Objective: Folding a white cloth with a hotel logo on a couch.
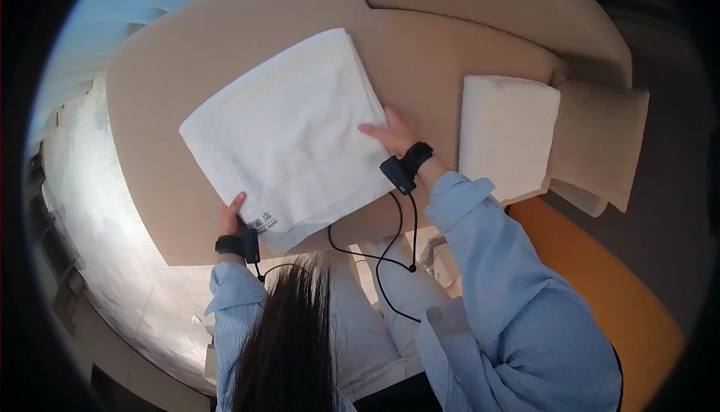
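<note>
A folded white towel [298,130] lies tilted before me on a beige upholstered seat, and its near edge bears dark writing. My left hand [232,215] grips the towel's near left corner, thumb on top and the other fingers hidden beneath. At the towel's right edge my right hand [394,132] holds on, with a finger or thumb laid over the top and the rest partly hidden. Both wrists wear black straps with small devices and thin cables.
To the right, a thick folded white towel [506,136] rests on the beige seat [419,52], beside a beige cushion [602,136]. A backrest [500,1] rises at the far side. An orange surface [596,288] is at the lower right, and a pale patterned floor [101,198] at the left.
</note>
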`<control>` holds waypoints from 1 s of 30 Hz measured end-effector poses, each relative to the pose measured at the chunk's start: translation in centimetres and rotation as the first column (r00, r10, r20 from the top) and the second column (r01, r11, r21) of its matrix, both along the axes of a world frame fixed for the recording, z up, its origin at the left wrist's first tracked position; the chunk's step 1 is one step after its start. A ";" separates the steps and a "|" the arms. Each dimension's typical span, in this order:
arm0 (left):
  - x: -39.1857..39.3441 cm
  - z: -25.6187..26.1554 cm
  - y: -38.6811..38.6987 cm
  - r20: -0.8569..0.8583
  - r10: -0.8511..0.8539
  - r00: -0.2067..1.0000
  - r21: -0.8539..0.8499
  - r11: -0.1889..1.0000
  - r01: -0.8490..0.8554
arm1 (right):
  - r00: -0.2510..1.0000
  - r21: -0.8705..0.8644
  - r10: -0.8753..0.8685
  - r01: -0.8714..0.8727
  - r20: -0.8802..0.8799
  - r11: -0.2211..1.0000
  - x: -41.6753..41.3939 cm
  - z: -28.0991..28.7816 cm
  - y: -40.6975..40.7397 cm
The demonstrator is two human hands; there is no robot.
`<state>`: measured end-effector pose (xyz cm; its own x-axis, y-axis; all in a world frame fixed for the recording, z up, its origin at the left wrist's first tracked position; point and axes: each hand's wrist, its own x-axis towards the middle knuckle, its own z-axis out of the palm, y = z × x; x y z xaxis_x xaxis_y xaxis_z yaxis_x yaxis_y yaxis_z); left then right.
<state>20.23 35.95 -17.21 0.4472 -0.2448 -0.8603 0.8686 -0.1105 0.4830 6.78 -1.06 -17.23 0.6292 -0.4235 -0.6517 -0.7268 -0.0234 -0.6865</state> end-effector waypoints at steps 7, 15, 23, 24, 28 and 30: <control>-1.5 5.5 -3.9 0.107 0.085 0.991 0.062 0.994 -0.092 | 0.982 0.134 -0.169 0.157 0.087 0.979 -3.4 3.6 2.5; -4.3 14.2 -7.1 0.270 -0.050 0.961 0.077 0.997 0.030 | 0.980 -0.036 -0.073 0.081 0.183 0.996 -6.6 14.5 0.3; -11.4 18.2 -16.6 0.237 -0.053 0.970 -0.104 0.991 0.080 | 0.927 -0.101 -0.280 0.313 0.251 0.945 -17.2 19.3 -5.7; -12.7 18.4 -18.6 0.255 -0.069 0.965 -0.151 0.982 0.110 | 0.930 -0.107 -0.283 0.314 0.236 0.943 -19.2 18.9 -6.9; -16.1 17.3 -24.3 0.246 -0.143 0.959 -0.103 0.980 0.173 | 0.908 -0.093 -0.352 0.380 0.228 0.920 -23.2 19.4 -11.5; -18.5 16.9 -27.3 0.235 -0.180 0.955 -0.099 0.973 0.208 | 0.899 -0.097 -0.390 0.414 0.198 0.905 -25.7 19.5 -13.8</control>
<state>1.73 8.63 -0.36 0.5577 -0.4424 -0.7024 0.7047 -0.1948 0.6822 -18.93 -14.84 2.22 0.4832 -0.7387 -0.4700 -0.5660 0.1460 -0.8114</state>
